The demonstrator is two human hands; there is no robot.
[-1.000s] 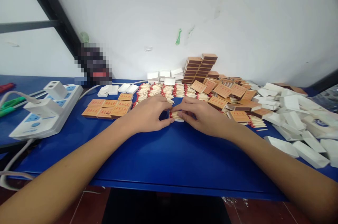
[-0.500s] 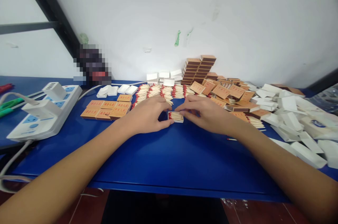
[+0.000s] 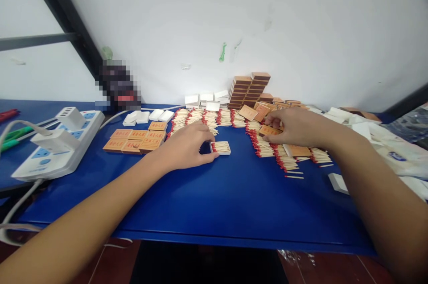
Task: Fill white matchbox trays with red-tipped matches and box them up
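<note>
My left hand [image 3: 191, 145] is closed on the left end of a small white matchbox tray [image 3: 224, 152], which rests on the blue table. Red-tipped matches [image 3: 220, 146] lie inside that tray. Off to the right, my right hand [image 3: 288, 126] pinches an orange matchbox sleeve [image 3: 270, 131] between thumb and fingers, just above a bank of loose matches [image 3: 264, 148]. More loose matches [image 3: 225, 117] lie in bunches behind the tray. Beside my right hand, other orange matchbox sleeves [image 3: 248, 113] are piled up, partly hidden by the hand.
Several orange matchboxes [image 3: 137, 134] sit grouped at left, with white trays [image 3: 160, 115] behind them. A stack of boxes [image 3: 249, 90] stands by the wall. White trays [image 3: 337, 183] and a soft white pack [image 3: 397, 155] lie at right. A power strip [image 3: 63, 154] occupies the left.
My right hand has left the tray, moved right to the sleeve pile and taken hold of a matchbox sleeve. My left hand stays at the tray.
</note>
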